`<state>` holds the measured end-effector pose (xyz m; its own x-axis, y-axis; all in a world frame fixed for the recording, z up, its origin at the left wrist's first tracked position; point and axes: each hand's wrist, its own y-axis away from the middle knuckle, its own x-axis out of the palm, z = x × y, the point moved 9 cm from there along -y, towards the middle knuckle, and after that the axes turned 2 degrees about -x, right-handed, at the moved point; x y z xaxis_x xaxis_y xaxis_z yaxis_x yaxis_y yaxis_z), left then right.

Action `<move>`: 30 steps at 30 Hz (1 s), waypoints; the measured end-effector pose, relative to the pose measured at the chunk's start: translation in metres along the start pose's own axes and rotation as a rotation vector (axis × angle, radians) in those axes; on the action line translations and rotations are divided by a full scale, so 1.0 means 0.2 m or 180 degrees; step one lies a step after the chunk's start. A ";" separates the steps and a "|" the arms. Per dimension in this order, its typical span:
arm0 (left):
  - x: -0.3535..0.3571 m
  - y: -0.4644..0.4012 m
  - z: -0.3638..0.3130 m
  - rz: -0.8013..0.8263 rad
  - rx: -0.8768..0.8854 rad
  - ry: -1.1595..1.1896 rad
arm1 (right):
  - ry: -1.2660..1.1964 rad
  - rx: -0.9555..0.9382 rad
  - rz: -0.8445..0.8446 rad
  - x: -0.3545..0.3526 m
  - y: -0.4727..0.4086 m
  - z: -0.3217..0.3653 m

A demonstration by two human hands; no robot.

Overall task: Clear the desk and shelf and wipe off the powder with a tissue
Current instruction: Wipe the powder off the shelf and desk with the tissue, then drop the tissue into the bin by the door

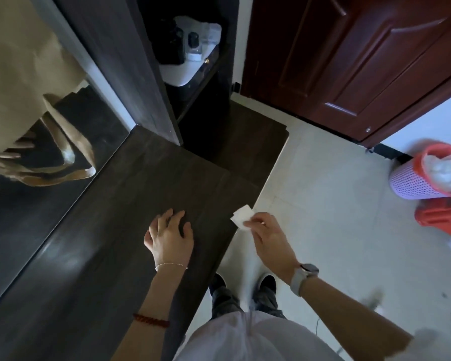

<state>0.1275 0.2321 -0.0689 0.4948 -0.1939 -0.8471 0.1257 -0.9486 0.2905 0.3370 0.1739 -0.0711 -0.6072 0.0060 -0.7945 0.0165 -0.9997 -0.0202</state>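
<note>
Right hand (pixel 267 234) pinching tissue (pixel 241 215), basket (pixel 412 184) holding white tissues

Left hand (pixel 170 237) is rested on the dark desk (pixel 94 246), fingers spread and slightly bent. A folded tissue (pixel 241 215) is pinched by the right hand (pixel 267 234) just past the desk edge. Basket (pixel 412 182) seen on the floor, right.

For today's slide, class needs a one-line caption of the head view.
Left hand rests on the dark desk while the right hand pinches a tissue beyond its edge.
</note>
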 end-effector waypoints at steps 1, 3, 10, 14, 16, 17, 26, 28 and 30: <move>0.00 0.01 -0.08 -0.0028 0.0137 0.0170 | -0.0095 0.0366 -0.0258 -0.09 0.05 -0.09; 0.05 0.06 -0.31 0.0044 0.0571 0.0281 | -0.0217 0.0811 -0.0708 -0.26 0.15 -0.26; 0.50 0.29 -1.23 0.0605 0.1787 -0.0267 | -0.0289 0.1589 -0.1585 -0.89 0.51 -0.82; 0.82 0.49 -1.74 0.0753 0.2154 -0.0552 | -0.0168 0.1905 -0.1874 -1.22 0.79 -1.19; 1.00 0.62 -1.99 0.0846 0.2355 -0.0602 | -0.0098 0.2148 -0.1979 -1.38 0.94 -1.39; 1.09 0.68 -2.10 0.0929 0.2419 -0.0613 | -0.0046 0.2255 -0.2038 -1.46 1.01 -1.49; 1.58 0.87 -2.93 0.1210 0.2962 -0.0987 | 0.0104 0.2784 -0.2472 -1.97 1.21 -2.19; 1.68 0.81 -3.13 0.1172 0.3049 -0.1002 | 0.0111 0.2815 -0.2565 -2.07 1.16 -2.36; 1.80 0.74 -3.33 0.1145 0.3116 -0.1039 | 0.0149 0.2832 -0.2585 -2.17 1.09 -2.54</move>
<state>0.8965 0.1881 -0.0350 0.0957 -0.4197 -0.9026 -0.7905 -0.5832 0.1873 1.0072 -0.0343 -0.0389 -0.1568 0.6239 -0.7656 -0.9216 -0.3711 -0.1136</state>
